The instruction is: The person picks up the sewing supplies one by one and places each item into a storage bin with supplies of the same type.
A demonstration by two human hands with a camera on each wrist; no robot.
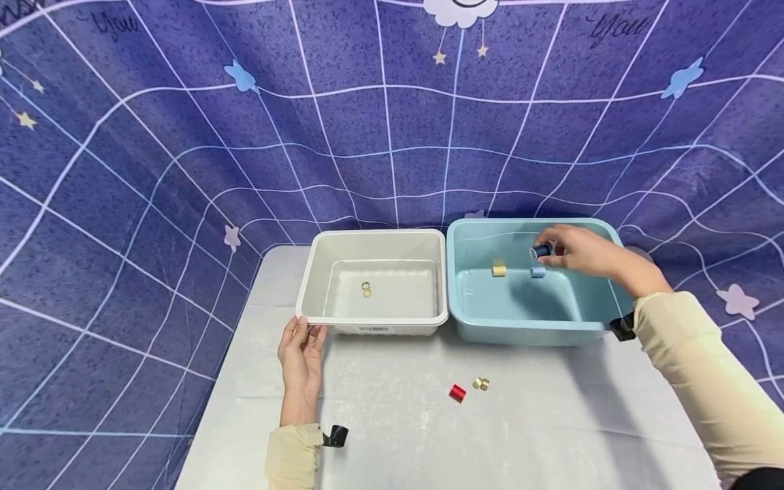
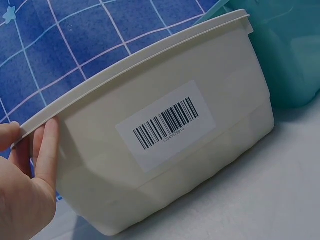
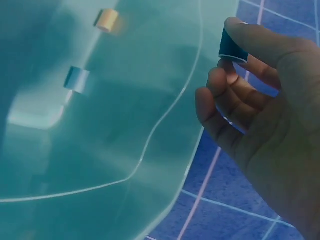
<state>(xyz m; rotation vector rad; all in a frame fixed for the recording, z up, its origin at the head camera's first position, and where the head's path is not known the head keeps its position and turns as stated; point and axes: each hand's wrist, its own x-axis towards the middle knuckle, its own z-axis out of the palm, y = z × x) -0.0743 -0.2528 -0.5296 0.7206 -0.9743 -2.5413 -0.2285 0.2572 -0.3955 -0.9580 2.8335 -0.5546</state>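
Observation:
My right hand (image 1: 578,250) pinches a dark blue thread spool (image 1: 542,251) between thumb and fingers, above the light blue plastic bin (image 1: 520,330). Inside that bin are a yellow spool (image 1: 499,271) and a light blue spool (image 1: 537,272), below and beside the held one. In the right wrist view the dark spool (image 3: 233,47) shows a pale end rim. At the front left corner of the white bin (image 1: 373,320), my left hand (image 1: 301,361) grips the rim, thumb on top and fingers beneath. Two small gold rings (image 1: 367,290) lie on the white bin's floor.
On the white-covered table (image 1: 380,408), in front of the bins, lie a red spool (image 1: 457,393) and small gold rings (image 1: 481,384). The bins stand side by side against a blue patterned curtain (image 1: 392,122). A barcode label (image 2: 167,122) marks the white bin's front.

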